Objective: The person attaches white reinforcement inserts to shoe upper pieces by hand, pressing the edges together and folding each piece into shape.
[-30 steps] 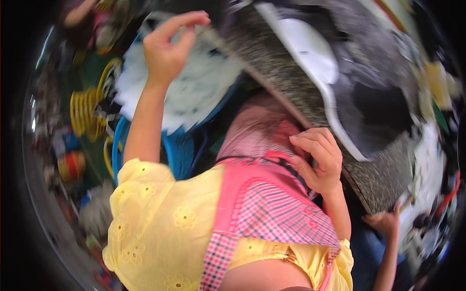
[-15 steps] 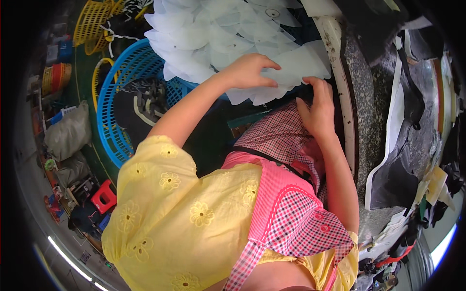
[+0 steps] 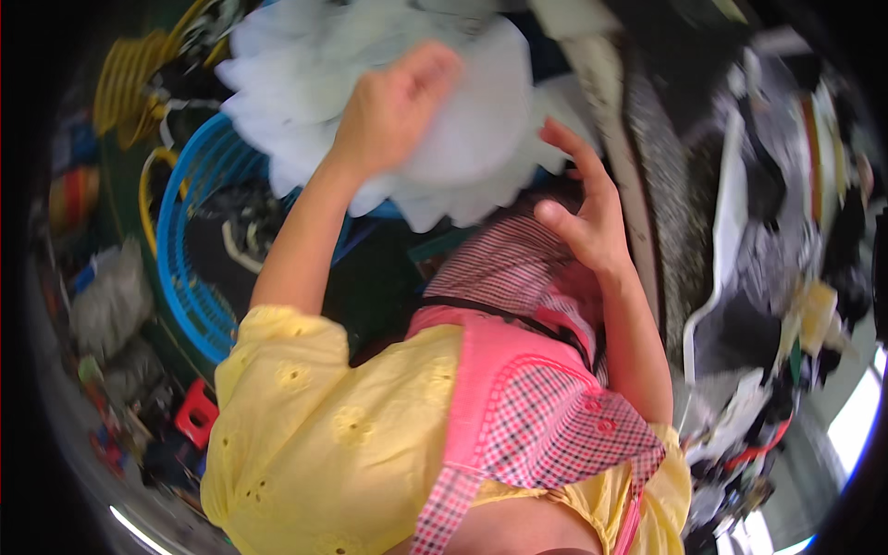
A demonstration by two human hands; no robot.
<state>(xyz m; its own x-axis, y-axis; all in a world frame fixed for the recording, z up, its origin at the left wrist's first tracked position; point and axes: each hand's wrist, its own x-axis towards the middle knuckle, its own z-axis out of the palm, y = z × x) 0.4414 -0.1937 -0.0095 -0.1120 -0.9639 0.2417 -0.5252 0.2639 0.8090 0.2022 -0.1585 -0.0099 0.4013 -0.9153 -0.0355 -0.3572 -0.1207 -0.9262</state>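
A large heap of thin, whitish translucent sheets [image 3: 296,88] with rounded, scalloped edges lies at the top middle. My left hand [image 3: 393,111] is over the heap, its fingers curled but smeared by motion. Just right of these fingers is a broad rounded sheet [image 3: 486,120], also blurred; whether I grip it cannot be made out. Near the heap's right edge, my right hand [image 3: 592,208] is raised with thumb and fingers apart and nothing between them. Below it lies the checked apron [image 3: 504,245] over my lap.
Left of the heap stands a blue plastic basket [image 3: 171,236] holding dark pieces. Yellow baskets [image 3: 129,88] are farther left. On the right runs a worn pale table edge [image 3: 615,120], with dark and white sheet material [image 3: 740,314] beyond. A red stool [image 3: 196,413] is at lower left.
My left hand has moved left and up across the heap, its fingers now more curled. My right hand has come off the sheets' edge and spread. The whole view has shifted.
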